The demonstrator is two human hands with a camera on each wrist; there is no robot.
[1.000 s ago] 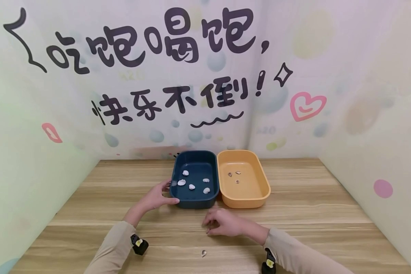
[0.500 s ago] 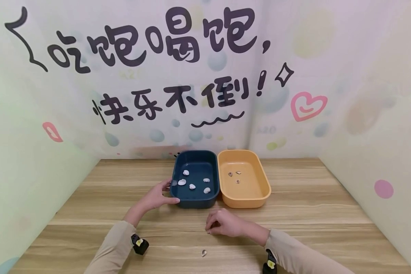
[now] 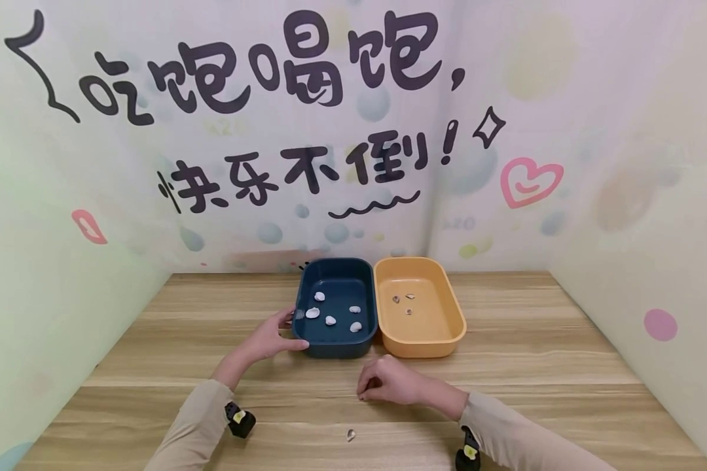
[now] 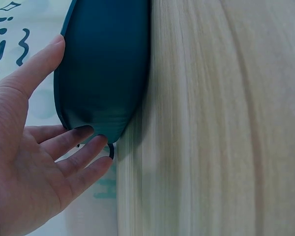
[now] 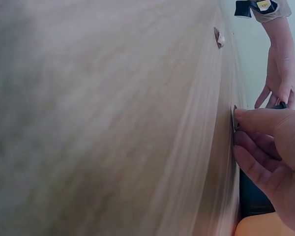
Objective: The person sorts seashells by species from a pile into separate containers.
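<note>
My left hand (image 3: pixel 268 339) rests against the left side of a dark blue plastic bin (image 3: pixel 337 352), its thumb on the near rim. In the left wrist view, the fingers (image 4: pixel 83 158) lie fairly straight along the bin's wall (image 4: pixel 105 64). In front of the bins, my right hand (image 3: pixel 389 381) is close over the table. The right wrist view shows its thumb and forefinger pinching a small seashell (image 5: pixel 236 119), largely hidden by the fingers. Another small brownish shell (image 3: pixel 351 435) lies on the table nearer to me.
Several white shells (image 3: pixel 330 320) are spread inside the blue bin. Beside it on the right stands a yellow-orange bin (image 3: pixel 424 350) holding 3 small brown shells (image 3: pixel 409 312). Both bins stand on a wood-grain table (image 3: pixel 536 366), near a printed cloth backdrop (image 3: pixel 353 222).
My right hand's fingers have drawn together into a pinch, and the hand has moved slightly right. The left hand, the bins and the loose shell have stayed in place.
</note>
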